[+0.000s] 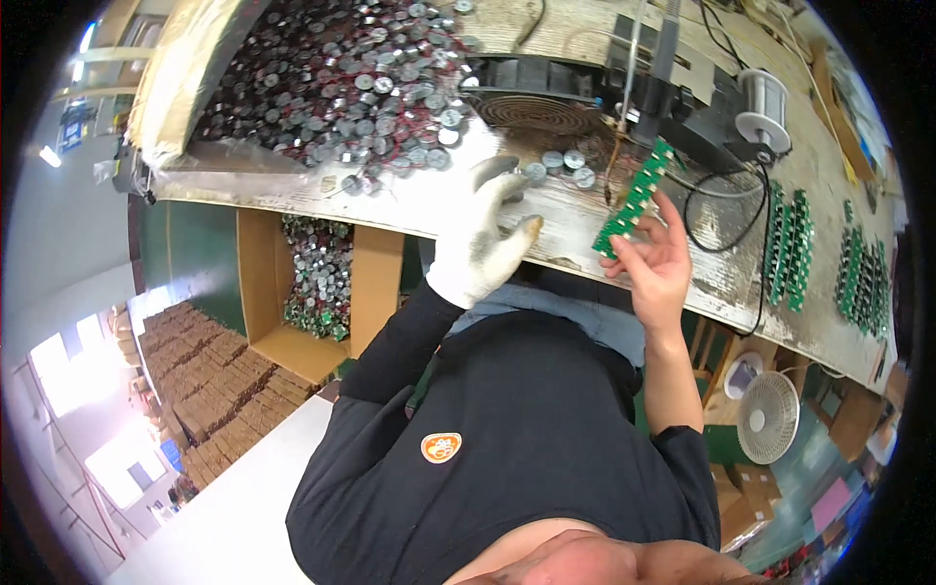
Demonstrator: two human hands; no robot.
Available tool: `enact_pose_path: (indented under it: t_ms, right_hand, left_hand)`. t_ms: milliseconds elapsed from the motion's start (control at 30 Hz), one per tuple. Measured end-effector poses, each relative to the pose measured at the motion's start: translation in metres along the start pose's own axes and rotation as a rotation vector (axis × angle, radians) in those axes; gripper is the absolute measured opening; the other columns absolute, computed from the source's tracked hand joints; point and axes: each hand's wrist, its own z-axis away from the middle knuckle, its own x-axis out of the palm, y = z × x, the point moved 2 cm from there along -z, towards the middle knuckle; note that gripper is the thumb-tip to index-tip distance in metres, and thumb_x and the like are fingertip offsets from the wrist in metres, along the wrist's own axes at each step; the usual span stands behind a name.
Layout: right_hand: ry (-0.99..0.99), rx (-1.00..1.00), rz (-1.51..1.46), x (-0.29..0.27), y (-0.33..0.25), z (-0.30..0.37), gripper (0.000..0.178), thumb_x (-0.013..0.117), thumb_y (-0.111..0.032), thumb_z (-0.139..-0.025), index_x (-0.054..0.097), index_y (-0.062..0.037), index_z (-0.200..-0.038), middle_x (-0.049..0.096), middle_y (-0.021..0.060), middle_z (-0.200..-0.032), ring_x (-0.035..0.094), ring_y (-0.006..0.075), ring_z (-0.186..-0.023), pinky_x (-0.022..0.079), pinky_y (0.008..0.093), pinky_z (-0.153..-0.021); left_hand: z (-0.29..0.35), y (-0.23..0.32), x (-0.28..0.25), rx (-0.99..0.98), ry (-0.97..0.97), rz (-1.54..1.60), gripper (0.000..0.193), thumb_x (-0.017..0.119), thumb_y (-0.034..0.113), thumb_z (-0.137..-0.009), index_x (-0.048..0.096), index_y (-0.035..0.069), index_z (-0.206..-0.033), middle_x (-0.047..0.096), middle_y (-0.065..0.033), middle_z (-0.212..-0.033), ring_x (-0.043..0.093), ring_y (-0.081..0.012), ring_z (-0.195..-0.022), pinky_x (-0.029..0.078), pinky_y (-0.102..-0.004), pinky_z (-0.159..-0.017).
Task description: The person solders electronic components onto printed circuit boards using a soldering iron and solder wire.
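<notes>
My right hand [658, 258], bare, is closed on a narrow strip of green circuit boards [639, 195], tilted up above the bench near a soldering stand [648, 93]. My left hand [485, 234] wears a white glove with darkened fingertips. Its fingers are spread at the bench edge, and I see nothing held in them. Beyond its fingertips lie several loose silvery round metal parts [583, 177]. To the left, a large heap of the same kind of parts, with red wires [361, 88], covers the bench.
A spool of wire [762, 107] stands behind a looping black cable [726, 249]. More green board strips [799, 249] lie in rows at right. Below the bench are an open cardboard box [375, 283] of parts at left and a white fan [768, 417] at right.
</notes>
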Motion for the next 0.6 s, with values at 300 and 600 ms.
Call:
enact_pose_path:
  t_ms: [300,600]
  right_hand:
    - [0.008,-0.022,-0.003,0.003,0.001,-0.003,0.065,0.059,0.009,-0.083,0.028,0.0028,-0.139,0.054,0.0180,-0.108,0.065,0.0179,-0.067,0.053,0.0243,-0.052]
    - [-0.004,-0.013,0.009,0.004,0.001,-0.002,0.063,0.059,0.009,-0.083,0.028,0.0032,-0.139,0.054,0.0173,-0.108,0.065,0.0176,-0.067,0.053,0.0241,-0.052]
  left_hand:
    - [0.002,-0.048,-0.071,-0.104,0.349,-0.550,0.030,0.072,0.017,-0.074,0.062,0.005,-0.101,0.060,-0.0110,-0.089,0.060,-0.0249,-0.079,0.048,-0.0332,-0.070]
    - [-0.014,-0.048,-0.042,-0.108,0.193,-0.670,0.031,0.073,0.025,-0.077,0.059,0.005,-0.095,0.059,-0.0117,-0.079,0.059,-0.0265,-0.070,0.047,-0.0349,-0.061]
